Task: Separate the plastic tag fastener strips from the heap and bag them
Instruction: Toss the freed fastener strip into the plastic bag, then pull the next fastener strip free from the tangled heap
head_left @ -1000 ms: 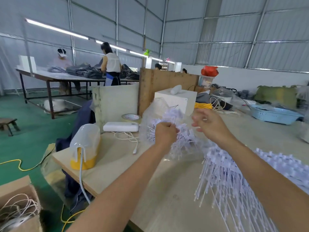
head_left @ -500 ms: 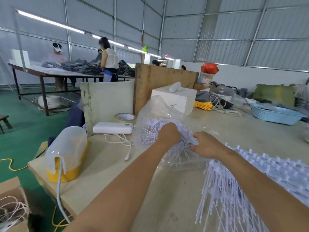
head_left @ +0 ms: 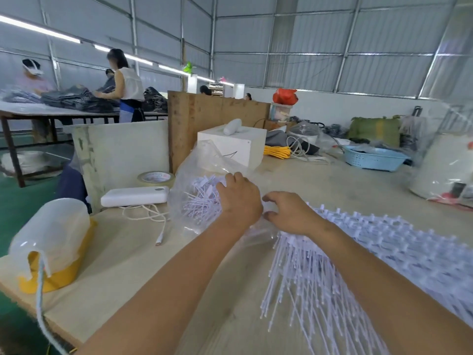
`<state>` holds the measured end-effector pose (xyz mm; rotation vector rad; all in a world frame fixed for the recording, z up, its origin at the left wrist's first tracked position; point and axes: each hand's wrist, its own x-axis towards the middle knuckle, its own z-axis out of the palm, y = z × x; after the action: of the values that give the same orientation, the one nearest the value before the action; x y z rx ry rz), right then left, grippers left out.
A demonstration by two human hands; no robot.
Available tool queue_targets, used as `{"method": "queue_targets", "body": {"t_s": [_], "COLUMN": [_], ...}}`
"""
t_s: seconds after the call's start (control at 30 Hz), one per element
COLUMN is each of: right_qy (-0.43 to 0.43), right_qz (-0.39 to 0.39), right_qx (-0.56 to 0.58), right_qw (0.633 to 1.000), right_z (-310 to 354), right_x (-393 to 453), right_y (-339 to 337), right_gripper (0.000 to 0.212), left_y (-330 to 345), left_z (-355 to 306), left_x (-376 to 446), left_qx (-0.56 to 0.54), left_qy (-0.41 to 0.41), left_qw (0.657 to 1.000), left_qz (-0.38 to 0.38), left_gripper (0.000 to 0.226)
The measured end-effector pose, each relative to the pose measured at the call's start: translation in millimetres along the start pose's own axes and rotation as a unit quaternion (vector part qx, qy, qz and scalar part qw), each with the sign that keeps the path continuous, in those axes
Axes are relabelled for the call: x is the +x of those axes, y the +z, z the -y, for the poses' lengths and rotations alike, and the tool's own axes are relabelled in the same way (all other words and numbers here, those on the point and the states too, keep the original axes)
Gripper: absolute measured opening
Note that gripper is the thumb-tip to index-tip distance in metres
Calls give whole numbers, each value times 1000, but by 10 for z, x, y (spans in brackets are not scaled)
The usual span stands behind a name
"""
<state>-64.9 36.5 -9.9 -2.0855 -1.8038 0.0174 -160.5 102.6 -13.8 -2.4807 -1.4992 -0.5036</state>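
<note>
At the centre of the head view a clear plastic bag lies on the wooden desk, its mouth toward the person, with a bundle of white tag fastener strips showing through the film. The left hand is pushed into the bag's mouth, its fingers curled down over those strips and gripping them. Just beside it at 3 o'clock, the right hand has thumb and fingers bent toward the bag's rim; whether it actually pinches the film I cannot tell. From under the right wrist toward 4 and 5 o'clock spreads the heap of fastener strips, crossbars up and thin filaments fanning toward the near edge. At 9 o'clock of the bag sit a white power bank, its coiled cable and a roll of tape. At 8 o'clock stands a yellow-based appliance under a translucent cover. A blue basket rests at 2 o'clock.
</note>
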Motion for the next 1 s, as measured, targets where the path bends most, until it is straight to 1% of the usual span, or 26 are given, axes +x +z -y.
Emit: {"method": "queue_targets", "body": {"t_s": [0.13, 0.2, 0.27, 0.33, 0.43, 0.5, 0.6, 0.7, 0.77, 0.87, 1.0], "right_qy": [-29, -25, -5, 36, 116, 158, 212, 256, 274, 295, 306], "right_qz": [-72, -103, -137, -167, -193, -197, -202, -203, -195, -162, -144], "right_qx": [20, 42, 65, 70, 51, 29, 8, -2, 3, -9, -11], "right_qw": [997, 993, 988, 983, 973, 967, 956, 945, 942, 941, 941], "right_z": [-153, -313, -537, -791, -1173, -1402, -1657, -1821, -1916, -2020, -2070], "right_x": [-447, -746, -1047, -1319, -1669, -1847, -1991, -2032, -2049, -2074, -2101], "right_y": [-265, -422, -580, -731, -904, -965, -979, -925, -884, -865, -883], "right_gripper": [24, 19, 17, 16, 16, 16, 19, 22, 25, 30, 34], "left_y": [-328, -431, -476, -483, -427, -378, -298, -212, -145, -54, -65], "left_z": [-326, -538, -788, -1044, -1414, -1626, -1865, -1978, -2000, -2009, -2035], "left_x": [-244, -350, -444, -515, -578, -599, -592, -532, -495, -460, -424], "left_qx": [-59, -122, -185, -220, -225, -228, -208, -183, -171, -185, -177], "left_qy": [96, 148, 200, 250, 320, 349, 375, 366, 354, 336, 329], "left_qw": [991, 978, 960, 942, 920, 909, 900, 904, 907, 910, 915], "left_qz": [-76, -80, -69, -46, -2, 30, 73, 125, 149, 160, 152], "left_gripper": [41, 40, 36, 34, 33, 32, 31, 36, 34, 30, 25]}}
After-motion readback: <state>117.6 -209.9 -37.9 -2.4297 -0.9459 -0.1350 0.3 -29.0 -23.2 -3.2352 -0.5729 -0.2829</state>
